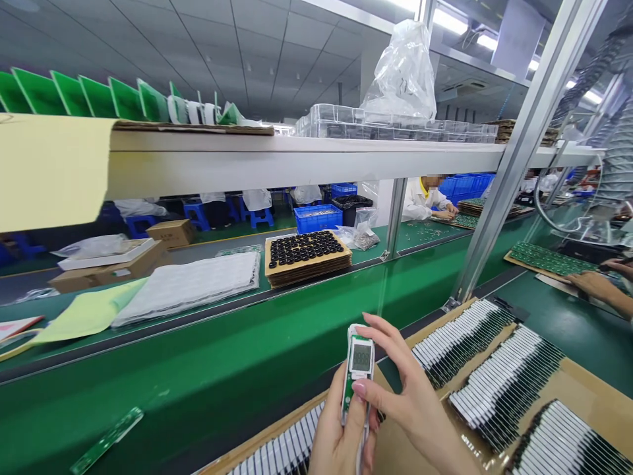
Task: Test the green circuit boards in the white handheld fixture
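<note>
Through the head camera I see the left hand wrapped around a small white handheld device, gripping its lower half. The device stands nearly upright, screen side toward me. The right hand meets it from the right: the thumb lies just below the screen and a fingertip is at the top edge, the two spread apart; I cannot tell whether they pinch it. So the device sits between both hands, its green circuit board exposed around a small LCD screen with faint digits.

Under the wrists and to the right I see cardboard sheets carrying tightly packed rows of white-and-black strips. To the left, well apart from the hands, a narrow green circuit board lies alone on a green surface.

Farther out, a co-worker's hand is near a green circuit panel at the right edge. Beyond the green surface, black rings cover a cardboard stack, beside white padded sheets. Overhead, a shelf holds clear plastic trays.
</note>
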`<move>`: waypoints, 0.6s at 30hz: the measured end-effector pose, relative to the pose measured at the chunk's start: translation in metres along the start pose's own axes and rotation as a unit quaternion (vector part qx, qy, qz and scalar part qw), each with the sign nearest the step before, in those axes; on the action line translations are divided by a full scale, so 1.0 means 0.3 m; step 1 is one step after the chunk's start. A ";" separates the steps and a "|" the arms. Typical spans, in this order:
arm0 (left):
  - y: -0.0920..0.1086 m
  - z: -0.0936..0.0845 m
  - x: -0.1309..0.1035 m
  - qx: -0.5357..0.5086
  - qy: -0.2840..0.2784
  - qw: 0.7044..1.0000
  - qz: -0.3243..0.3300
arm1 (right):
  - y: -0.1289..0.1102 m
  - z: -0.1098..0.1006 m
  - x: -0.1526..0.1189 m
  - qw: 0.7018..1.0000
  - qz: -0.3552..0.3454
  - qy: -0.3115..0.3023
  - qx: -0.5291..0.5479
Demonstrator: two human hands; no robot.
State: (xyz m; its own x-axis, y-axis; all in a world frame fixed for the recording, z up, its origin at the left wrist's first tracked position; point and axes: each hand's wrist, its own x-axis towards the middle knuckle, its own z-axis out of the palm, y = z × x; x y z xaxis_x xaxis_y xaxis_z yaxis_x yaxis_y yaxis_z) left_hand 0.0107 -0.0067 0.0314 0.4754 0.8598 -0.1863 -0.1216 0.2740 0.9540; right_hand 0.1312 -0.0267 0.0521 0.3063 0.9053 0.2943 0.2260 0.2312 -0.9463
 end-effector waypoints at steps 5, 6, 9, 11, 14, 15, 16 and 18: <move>0.014 -0.043 -0.005 0.075 -0.122 0.989 0.026 | 0.035 -0.050 -0.048 0.989 0.018 0.094 0.115; 0.027 -0.053 -0.012 0.087 -0.142 0.986 0.024 | 0.049 -0.064 -0.068 0.981 0.041 0.116 0.150; 0.075 -0.079 -0.038 0.129 -0.183 0.975 0.000 | 0.102 -0.107 -0.146 0.953 0.121 0.178 0.212; 0.093 -0.086 -0.052 0.168 -0.193 0.967 -0.005 | 0.140 -0.127 -0.199 0.942 0.148 0.201 0.227; 0.078 -0.081 -0.053 0.220 -0.193 0.956 0.003 | 0.182 -0.122 -0.257 0.941 0.150 0.204 0.225; 0.064 -0.077 -0.047 0.229 -0.199 0.953 -0.009 | 0.190 -0.109 -0.271 0.946 0.140 0.203 0.212; 0.048 -0.073 -0.039 0.232 -0.205 0.950 -0.026 | 0.199 -0.090 -0.283 0.951 0.126 0.203 0.195; 0.021 -0.068 -0.022 0.234 -0.205 0.949 -0.053 | 0.224 -0.043 -0.305 0.959 0.099 0.218 0.150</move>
State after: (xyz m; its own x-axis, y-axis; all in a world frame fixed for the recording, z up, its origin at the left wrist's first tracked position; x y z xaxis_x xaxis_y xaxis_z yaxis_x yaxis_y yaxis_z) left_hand -0.0111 -0.0019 0.0337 0.7746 0.5715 -0.2708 0.2998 0.0452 0.9529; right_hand 0.1302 -0.0987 -0.0366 0.6886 0.7217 0.0708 -0.1332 0.2219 -0.9659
